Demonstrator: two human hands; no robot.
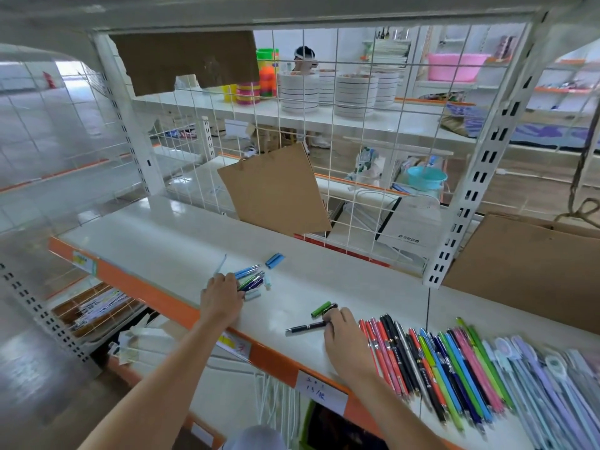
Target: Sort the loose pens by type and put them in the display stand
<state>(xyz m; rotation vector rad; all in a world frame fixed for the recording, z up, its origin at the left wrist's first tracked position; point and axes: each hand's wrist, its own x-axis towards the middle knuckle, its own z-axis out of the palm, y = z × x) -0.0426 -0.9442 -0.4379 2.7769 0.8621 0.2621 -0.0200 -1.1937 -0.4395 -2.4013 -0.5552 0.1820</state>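
Observation:
On the white shelf point(156, 241) my left hand point(220, 298) grips a small bunch of loose pens point(250, 278), blue, green and purple. A thin clear pen point(221, 264) sticks up behind its fingers. A blue cap point(274, 260) and two pale caps point(259, 289) lie beside the bunch. My right hand point(345, 339) pinches the end of a dark pen point(306, 327) lying flat. A green pen point(321, 309) rests just behind it. To the right, a sorted row of coloured pens point(438, 368) lies side by side, then pale purple and blue pens point(545, 384).
A white wire grid point(357, 141) backs the shelf, with a cardboard sheet point(276, 190) leaning on it. A cardboard box point(526, 271) stands at the right. The orange shelf edge point(168, 303) carries price labels. A person stands beyond the far shelves.

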